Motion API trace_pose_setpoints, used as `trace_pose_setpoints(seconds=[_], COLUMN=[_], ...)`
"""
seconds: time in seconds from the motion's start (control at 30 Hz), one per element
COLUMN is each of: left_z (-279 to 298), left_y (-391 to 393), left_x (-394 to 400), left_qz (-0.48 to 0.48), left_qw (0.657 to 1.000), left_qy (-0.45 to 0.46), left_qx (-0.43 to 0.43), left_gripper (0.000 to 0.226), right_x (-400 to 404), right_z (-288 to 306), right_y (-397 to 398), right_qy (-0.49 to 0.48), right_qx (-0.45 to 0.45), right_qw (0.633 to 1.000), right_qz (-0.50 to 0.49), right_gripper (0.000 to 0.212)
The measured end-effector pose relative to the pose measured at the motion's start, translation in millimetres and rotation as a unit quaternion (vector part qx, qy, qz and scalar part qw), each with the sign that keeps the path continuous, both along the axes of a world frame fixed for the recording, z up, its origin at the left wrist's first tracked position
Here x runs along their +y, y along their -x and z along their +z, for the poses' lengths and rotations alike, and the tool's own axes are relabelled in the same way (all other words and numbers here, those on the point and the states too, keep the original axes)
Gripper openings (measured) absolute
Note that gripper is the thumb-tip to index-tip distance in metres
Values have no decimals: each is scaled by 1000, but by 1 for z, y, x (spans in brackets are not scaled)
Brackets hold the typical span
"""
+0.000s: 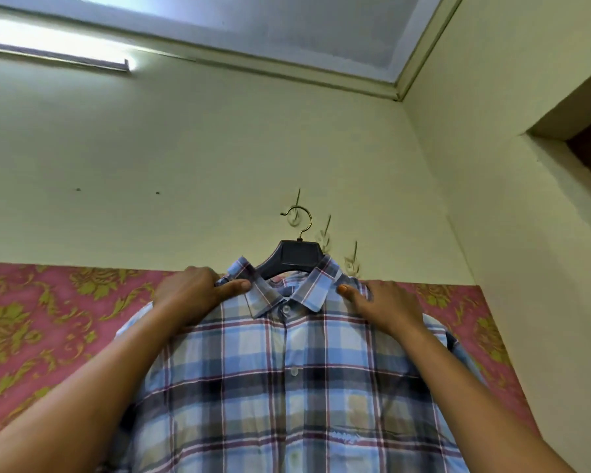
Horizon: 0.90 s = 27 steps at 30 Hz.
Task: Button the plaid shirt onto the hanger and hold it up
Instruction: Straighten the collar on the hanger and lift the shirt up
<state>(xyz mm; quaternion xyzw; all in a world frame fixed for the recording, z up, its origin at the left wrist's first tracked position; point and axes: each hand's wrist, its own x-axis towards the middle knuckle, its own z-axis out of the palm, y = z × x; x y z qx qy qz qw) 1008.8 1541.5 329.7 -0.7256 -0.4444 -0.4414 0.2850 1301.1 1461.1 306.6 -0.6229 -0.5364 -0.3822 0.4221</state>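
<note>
Now we are holding the plaid shirt (287, 387) up on its hanger (296, 257) before the wall | left hand (193, 295) pinching left shoulder | right hand (386, 307) gripping right shoulder | buttons fastened.

Shirt (287, 387) on hanger (296, 256), btwn hands.

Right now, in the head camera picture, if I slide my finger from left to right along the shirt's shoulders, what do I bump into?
Pink wallpaper → left hand → shirt collar with the hanger above it → right hand → cream side wall.
</note>
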Motion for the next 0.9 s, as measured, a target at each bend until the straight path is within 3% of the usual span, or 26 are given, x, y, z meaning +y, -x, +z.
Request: trace_pose_setpoints(seconds=[0.1,0.47,0.63,0.73,0.9], left_z=[31,135,150,156,140], left_y=[-9,-29,-29,-25,-15], left_x=[19,55,52,53,60], left_qz=[19,46,-15,-55,-28], left_qw=[1000,998,999,995,989], left_qy=[-9,-33,21,78,144], left_qx=[0,25,25,0,-10], left_gripper=[72,89,67,71,82], right_x=[27,65,61,55,65], right_z=[26,114,142,146,139], right_y=[-10,-21,-22,-21,-15], right_qy=[-4,-16,38,59,138], right_qx=[-6,14,35,41,60], right_qw=[1000,999,999,997,986], right_qz=[-11,-41,11,36,76], right_gripper=[57,63,75,74,74])
